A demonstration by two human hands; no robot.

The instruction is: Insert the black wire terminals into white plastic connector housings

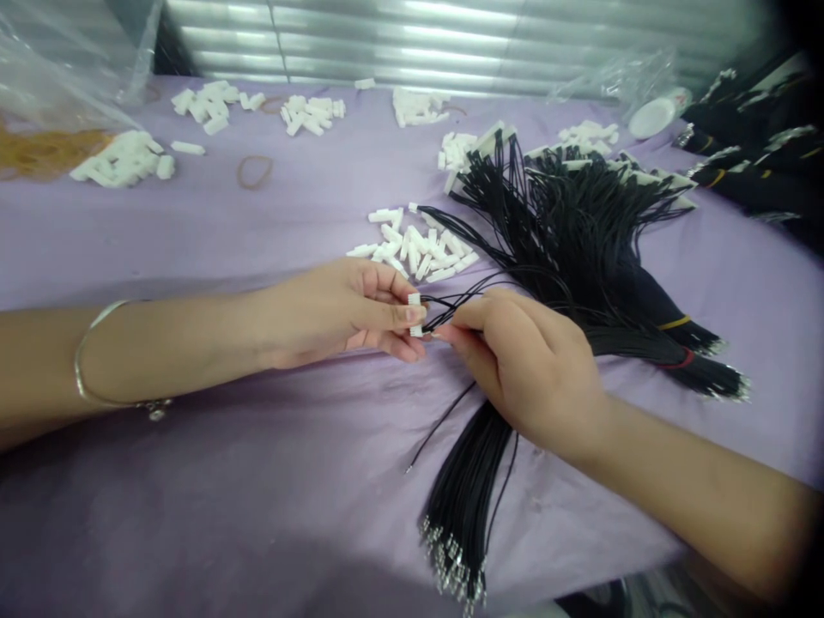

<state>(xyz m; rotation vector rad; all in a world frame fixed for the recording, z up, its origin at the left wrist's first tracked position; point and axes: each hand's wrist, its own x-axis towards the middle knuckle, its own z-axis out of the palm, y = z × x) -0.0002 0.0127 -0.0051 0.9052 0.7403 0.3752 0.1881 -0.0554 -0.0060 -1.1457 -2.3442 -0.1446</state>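
Observation:
My left hand [341,311] pinches a small white plastic connector [415,314] between thumb and fingers at the middle of the purple cloth [257,481]. My right hand [524,365] is closed on thin black wires [454,307] that run into that connector. Under my right hand lies a bundle of black wires [463,498] with bare metal tips pointing at the near edge. A small heap of white connectors [418,249] sits just beyond my hands.
A big fan of black wire harnesses [579,232] with white plugs spreads at right. More white connector heaps [125,159] lie at the far left and back. A rubber band [254,172], clear plastic bags [57,77] and a white lid [653,116] also lie about.

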